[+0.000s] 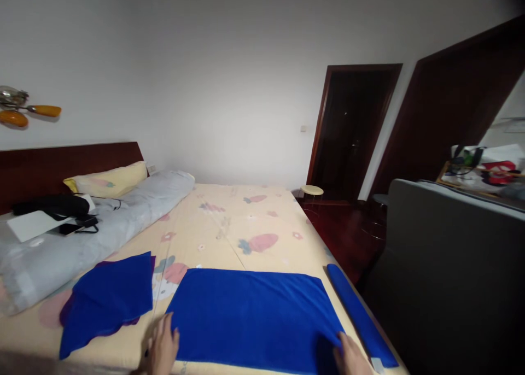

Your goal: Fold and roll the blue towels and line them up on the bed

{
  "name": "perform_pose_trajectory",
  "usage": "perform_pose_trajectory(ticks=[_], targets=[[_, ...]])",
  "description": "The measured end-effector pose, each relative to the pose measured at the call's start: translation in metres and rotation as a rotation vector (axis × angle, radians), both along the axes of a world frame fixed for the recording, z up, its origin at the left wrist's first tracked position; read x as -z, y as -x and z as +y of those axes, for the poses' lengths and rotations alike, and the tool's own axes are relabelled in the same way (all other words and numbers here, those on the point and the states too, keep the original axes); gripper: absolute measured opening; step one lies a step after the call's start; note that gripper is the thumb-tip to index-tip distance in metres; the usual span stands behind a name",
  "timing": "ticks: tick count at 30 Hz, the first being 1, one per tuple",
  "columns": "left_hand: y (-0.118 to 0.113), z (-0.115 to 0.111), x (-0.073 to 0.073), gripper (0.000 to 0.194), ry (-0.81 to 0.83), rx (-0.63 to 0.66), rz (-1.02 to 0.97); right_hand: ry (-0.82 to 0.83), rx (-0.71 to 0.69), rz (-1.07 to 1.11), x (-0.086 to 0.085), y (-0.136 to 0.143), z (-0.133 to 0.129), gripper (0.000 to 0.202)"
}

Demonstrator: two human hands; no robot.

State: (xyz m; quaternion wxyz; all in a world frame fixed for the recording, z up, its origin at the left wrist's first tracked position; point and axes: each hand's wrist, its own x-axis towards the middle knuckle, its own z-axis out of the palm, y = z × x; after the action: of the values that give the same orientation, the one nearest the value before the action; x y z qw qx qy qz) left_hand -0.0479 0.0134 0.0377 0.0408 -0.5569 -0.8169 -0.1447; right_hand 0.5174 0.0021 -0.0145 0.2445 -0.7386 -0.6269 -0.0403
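Two bare hands meet one spread blue cloth: the left hand (163, 345) is at its left edge, toward the near corner, fingers bent; the right hand (350, 356) is at its right edge, near the other near corner. Whether either hand pinches the fabric or only rests against it, I cannot tell. The spread blue cloth (254, 315) lies flat between the hands, its long axis running across from one to the other, its short sides pointing away from the person.

One narrow blue bundle (361, 315), rolled or folded, lies just outside the right hand; its long axis points away, the far end slanting left, crosswise to the spread cloth. One pale tag (377, 365) shows at its near end. Left of and beyond the left hand is one cloth pile (110, 293), blue over purple, its layers uncountable. All rest on one strawberry-print bedsheet (229, 216).
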Motion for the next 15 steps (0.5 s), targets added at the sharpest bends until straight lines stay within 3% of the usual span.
perform_pose_trajectory(ticks=[5, 7, 9, 12, 15], targets=[[-0.132, 0.014, -0.007, 0.065, 0.083, 0.495, -0.127, 0.116, -0.344, 0.048, -0.020, 0.145, 0.022, 0.050], [-0.176, 0.013, -0.007, 0.073, 0.207, 0.597, -0.185, 0.206, -0.452, 0.103, -0.020, 0.195, 0.024, 0.059], [-0.202, 0.011, -0.005, 0.075, 0.350, 0.636, -0.226, 0.291, -0.497, 0.173, -0.017, 0.225, 0.024, 0.060], [-0.195, 0.007, 0.004, 0.071, 0.433, 0.680, -0.235, 0.361, -0.580, 0.211, -0.012, 0.225, 0.021, 0.060], [-0.139, 0.000, 0.017, 0.071, 0.347, 0.610, -0.150, 0.355, -0.534, 0.159, -0.006, 0.174, 0.013, 0.062]])
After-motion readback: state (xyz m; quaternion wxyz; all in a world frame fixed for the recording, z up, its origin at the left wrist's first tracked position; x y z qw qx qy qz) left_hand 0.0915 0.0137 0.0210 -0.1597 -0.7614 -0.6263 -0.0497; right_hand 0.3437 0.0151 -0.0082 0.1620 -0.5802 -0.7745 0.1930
